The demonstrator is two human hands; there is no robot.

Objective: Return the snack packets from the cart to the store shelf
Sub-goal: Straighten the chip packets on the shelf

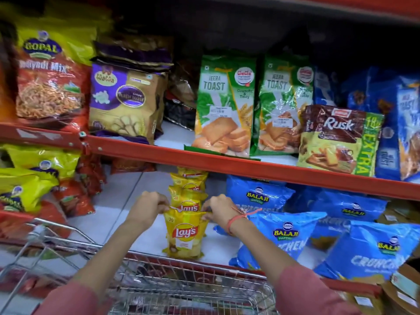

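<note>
A yellow Lay's packet (184, 235) stands upright at the front of the lower shelf (113, 214), ahead of a row of several more yellow Lay's packets (187, 189). My left hand (147, 206) pinches its top left corner. My right hand (218, 210), with a red thread on the wrist, pinches its top right corner. The wire cart (181, 289) is directly below my arms at the bottom of the view; what it holds is hidden.
Blue Balaji packets (286, 237) crowd the lower shelf to the right. Yellow and red Gopal packets (34, 185) lie at the left. The red upper shelf edge (227, 165) overhangs, carrying green Jeera Toast packets (223, 105), a Rusk packet (338, 139) and a purple toast packet (127, 101).
</note>
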